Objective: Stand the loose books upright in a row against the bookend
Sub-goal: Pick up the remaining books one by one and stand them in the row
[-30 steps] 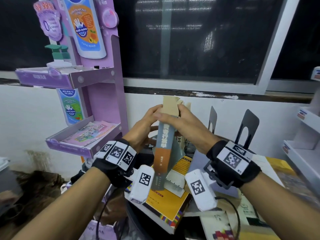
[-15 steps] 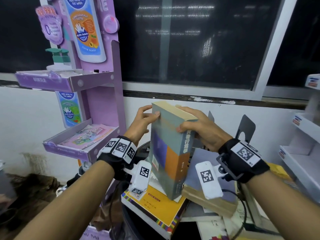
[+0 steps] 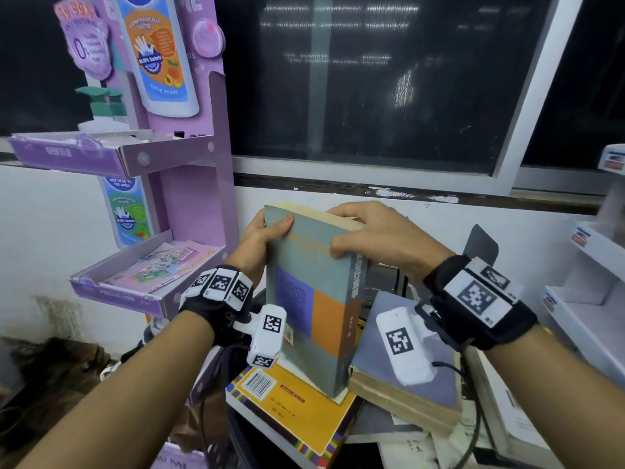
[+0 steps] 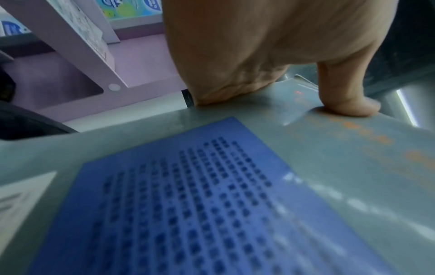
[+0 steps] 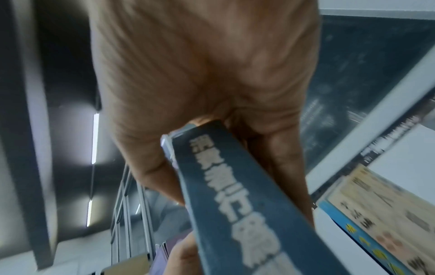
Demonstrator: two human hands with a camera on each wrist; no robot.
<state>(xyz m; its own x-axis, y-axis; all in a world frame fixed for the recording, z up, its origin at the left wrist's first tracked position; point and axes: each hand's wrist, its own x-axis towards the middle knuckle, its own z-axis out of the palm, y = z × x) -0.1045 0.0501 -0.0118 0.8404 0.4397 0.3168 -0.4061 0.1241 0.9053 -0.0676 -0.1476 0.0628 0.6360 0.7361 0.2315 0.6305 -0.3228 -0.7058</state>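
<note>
From the head view, my left hand (image 3: 262, 236) and my right hand (image 3: 368, 236) both grip the top of the grey book (image 3: 311, 299). The left thumb lies on the near cover at the top left corner. The right fingers (image 3: 341, 247) curl over the top edge onto the cover, with the spine on the right. The book's long axis runs up and down, tilted a little, and its bottom corner rests on the yellow book (image 3: 297, 411) lying flat on the pile. The bookend (image 3: 482, 245) stands to the far right, behind my right wrist, so I judge the book must travel right and away from me, and my right hand is the nearer one to lead it. A purple book (image 3: 402, 363) lies flat between the two.

In the left wrist view, my thumb (image 4: 346, 98) presses flat on the grey cover (image 4: 235, 115), above its blue panel; the other fingers are hidden behind the book.

In the right wrist view, my right hand (image 5: 212, 104) pinches the top of the book's dark spine (image 5: 235, 201), thumb on one side and fingers on the other.
</note>
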